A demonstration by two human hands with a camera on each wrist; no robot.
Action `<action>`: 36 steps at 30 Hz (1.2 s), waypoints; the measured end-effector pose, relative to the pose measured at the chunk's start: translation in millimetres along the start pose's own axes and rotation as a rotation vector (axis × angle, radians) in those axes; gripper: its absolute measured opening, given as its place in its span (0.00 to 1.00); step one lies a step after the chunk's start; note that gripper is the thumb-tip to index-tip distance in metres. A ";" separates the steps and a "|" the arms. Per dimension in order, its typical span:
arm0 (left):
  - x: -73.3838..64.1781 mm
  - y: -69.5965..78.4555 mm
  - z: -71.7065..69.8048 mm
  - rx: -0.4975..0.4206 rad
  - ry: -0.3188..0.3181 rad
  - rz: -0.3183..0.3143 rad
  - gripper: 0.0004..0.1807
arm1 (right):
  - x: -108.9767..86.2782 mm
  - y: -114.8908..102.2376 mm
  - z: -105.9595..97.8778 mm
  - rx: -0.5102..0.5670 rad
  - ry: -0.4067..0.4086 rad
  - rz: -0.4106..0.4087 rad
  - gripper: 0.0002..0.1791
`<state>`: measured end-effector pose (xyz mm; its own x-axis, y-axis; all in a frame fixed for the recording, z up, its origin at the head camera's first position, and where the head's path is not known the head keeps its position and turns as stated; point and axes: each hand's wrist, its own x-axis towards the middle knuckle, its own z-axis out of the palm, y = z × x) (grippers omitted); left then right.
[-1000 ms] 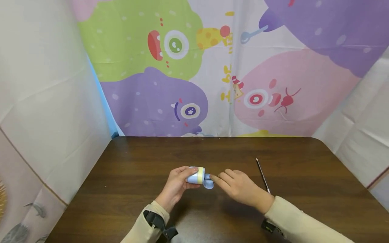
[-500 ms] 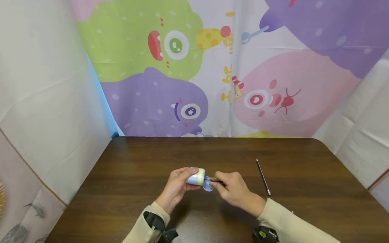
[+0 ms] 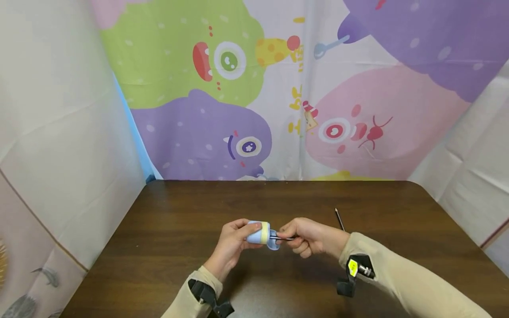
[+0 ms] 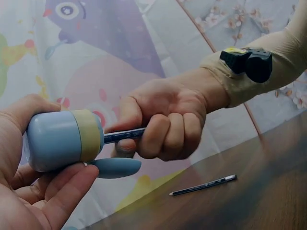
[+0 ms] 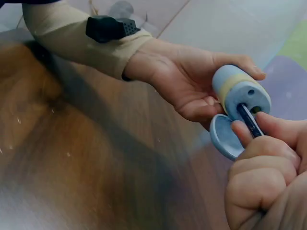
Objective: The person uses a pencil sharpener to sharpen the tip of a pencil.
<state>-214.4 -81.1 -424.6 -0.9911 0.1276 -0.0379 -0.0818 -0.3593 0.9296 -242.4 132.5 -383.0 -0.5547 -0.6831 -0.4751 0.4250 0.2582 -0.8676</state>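
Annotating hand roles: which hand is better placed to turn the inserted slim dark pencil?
Likely the right hand: its fingers pinch that pencil; the left hand grips the yellow-banded blue cylindrical sharpener.

The point of the held pencil (image 4: pixel 123 135) is hidden inside the sharpener (image 4: pixel 58 140), and its other end is lost behind the right hand (image 3: pixel 308 237) in the left wrist view. In the head view, the right arm (image 3: pixel 401 271) covers the near part of the other pencil (image 4: pixel 204 185). The left wrist view's edge cuts the left hand (image 3: pixel 231 242). Print on the yellow tag (image 3: pixel 352 267) is too small to read.
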 end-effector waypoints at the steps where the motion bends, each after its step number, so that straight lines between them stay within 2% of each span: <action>1: -0.1 -0.6 0.1 -0.005 0.000 -0.001 0.06 | -0.7 -1.7 -0.7 -0.023 -0.002 0.002 0.11; 4: 0.1 -1.9 0.1 -0.024 -0.002 -0.006 0.05 | -5.1 -6.6 0.1 -0.196 0.062 -0.085 0.13; 5: 0.2 -2.0 0.2 -0.033 -0.006 -0.006 0.05 | -7.4 -7.9 1.2 -0.303 0.101 -0.148 0.13; 7: 0.3 -2.0 0.6 -0.045 -0.015 -0.006 0.06 | -12.5 -7.8 3.2 -0.603 0.210 -0.327 0.14; 9: 0.9 -2.3 0.9 -0.059 -0.022 -0.009 0.07 | -16.0 -4.0 4.4 -0.959 0.337 -0.570 0.17; 11: 1.4 -2.2 1.0 -0.074 -0.025 -0.014 0.07 | -16.6 1.5 4.1 -1.322 0.475 -0.855 0.18; 12: 1.7 -2.0 0.8 -0.079 -0.025 -0.016 0.07 | -15.6 4.7 3.0 -1.477 0.546 -0.997 0.18; 14: 1.9 -1.6 0.2 -0.091 -0.025 -0.019 0.07 | -11.7 11.0 0.0 -1.698 0.653 -1.266 0.15; 15: 1.9 -1.4 -0.2 -0.096 -0.026 -0.022 0.07 | -9.3 13.8 -2.1 -1.768 0.688 -1.379 0.14; 17: 1.5 -1.3 -0.9 -0.103 -0.031 -0.030 0.06 | -4.1 18.4 -6.1 -1.842 0.729 -1.556 0.13; 19: 0.8 -1.4 -1.3 -0.114 -0.043 -0.044 0.04 | 0.6 22.5 -9.6 -1.853 0.739 -1.681 0.12; 22: -0.7 -1.3 -1.0 -0.128 -0.060 -0.064 0.04 | 7.3 26.2 -12.3 -1.824 0.757 -1.798 0.13; 24: -1.4 -1.2 -0.4 -0.131 -0.067 -0.071 0.04 | 11.7 27.5 -12.0 -1.780 0.773 -1.831 0.13; 26: -1.4 -1.3 0.4 -0.128 -0.065 -0.070 0.04 | 15.5 28.3 -9.3 -1.697 0.799 -1.822 0.13; 29: -0.5 -1.7 1.2 -0.116 -0.041 -0.056 0.03 | 18.2 30.3 -0.9 -1.520 0.822 -1.698 0.16; 31: 0.2 -2.2 1.1 -0.109 -0.018 -0.049 0.03 | 17.0 31.3 6.6 -1.382 0.818 -1.549 0.15; 32: 0.6 -2.6 0.8 -0.107 -0.006 -0.047 0.03 | 15.5 31.2 10.5 -1.310 0.808 -1.449 0.14; 36: 1.6 -5.4 -1.6 -0.107 0.020 -0.059 0.03 | 6.7 22.6 22.1 -0.970 0.687 -0.961 0.13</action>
<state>-215.8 -80.5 -430.3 -0.9861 0.1331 -0.0993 -0.1493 -0.4484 0.8813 -220.7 118.7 -402.5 -0.6682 -0.4795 0.5688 -0.7440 0.4363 -0.5061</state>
